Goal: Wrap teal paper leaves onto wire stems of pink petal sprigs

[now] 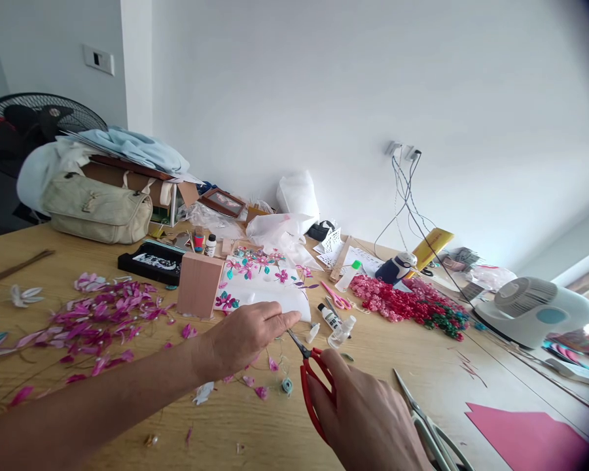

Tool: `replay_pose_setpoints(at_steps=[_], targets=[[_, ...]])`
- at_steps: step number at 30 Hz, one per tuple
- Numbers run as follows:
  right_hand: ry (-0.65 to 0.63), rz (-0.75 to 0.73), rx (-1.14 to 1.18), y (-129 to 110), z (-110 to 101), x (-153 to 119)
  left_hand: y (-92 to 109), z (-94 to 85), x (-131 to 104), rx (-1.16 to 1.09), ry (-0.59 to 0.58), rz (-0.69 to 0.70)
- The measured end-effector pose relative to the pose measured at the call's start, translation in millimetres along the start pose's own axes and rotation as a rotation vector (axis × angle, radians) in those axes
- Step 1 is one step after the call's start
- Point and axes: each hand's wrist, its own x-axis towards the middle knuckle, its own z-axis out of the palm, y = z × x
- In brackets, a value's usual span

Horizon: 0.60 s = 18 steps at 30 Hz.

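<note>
A left hand (255, 333), its fingers curled inward, meets a right hand (373, 412) working a small pair of scissors with red loop handles and slim metal blades (305, 353) above a pale wood-grain table (373, 347). The right hand grips the scissors by the loops; whether the left is closed on something slight cannot be told, its fingertips screening the blade ends.

The scissors look light and stiff, the handles smooth and probably a little slick, the points likely sharp; the loops are the place to take hold, well clear of the blades. The loose magenta petals (132, 301) spread at left appear thin, soft and nearly weightless, easily creased, and best lifted by an edge or a stem.

The bare left forearm stretches in from the lower left, wrist nearly straight, back of the hand upward. The right enters from the lower right, knuckles up, the blades slanting up and left toward the opposite fingertips. A small spool of teal thread (286, 386) lies near the handles.
</note>
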Motion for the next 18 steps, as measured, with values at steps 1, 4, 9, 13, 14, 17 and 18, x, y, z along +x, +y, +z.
replay_pose_setpoints(at_steps=[1,4,9,13,14,17,18], targets=[[-0.001,0.003,-0.001,0,0,0,0,0.5,0,0.004,0.001,-0.001],[0.004,0.002,-0.005,-1,-1,0,0,1.7,-1,0.009,-0.005,-0.01],[0.067,-0.03,-0.039,1,4,0,0,1.1,-1,0.01,-0.016,-0.007],[0.171,-0.049,-0.034,3,14,-1,0,0.9,-1,-0.004,-0.002,-0.006],[0.175,-0.054,-0.021,4,15,-2,0,1.2,-2,-0.009,0.001,-0.008],[0.165,-0.029,0.054,9,9,-8,-3,2.5,-2,-0.034,0.011,-0.028],[0.153,0.007,0.076,13,5,-11,-4,2.7,-1,-0.049,0.017,-0.039]])
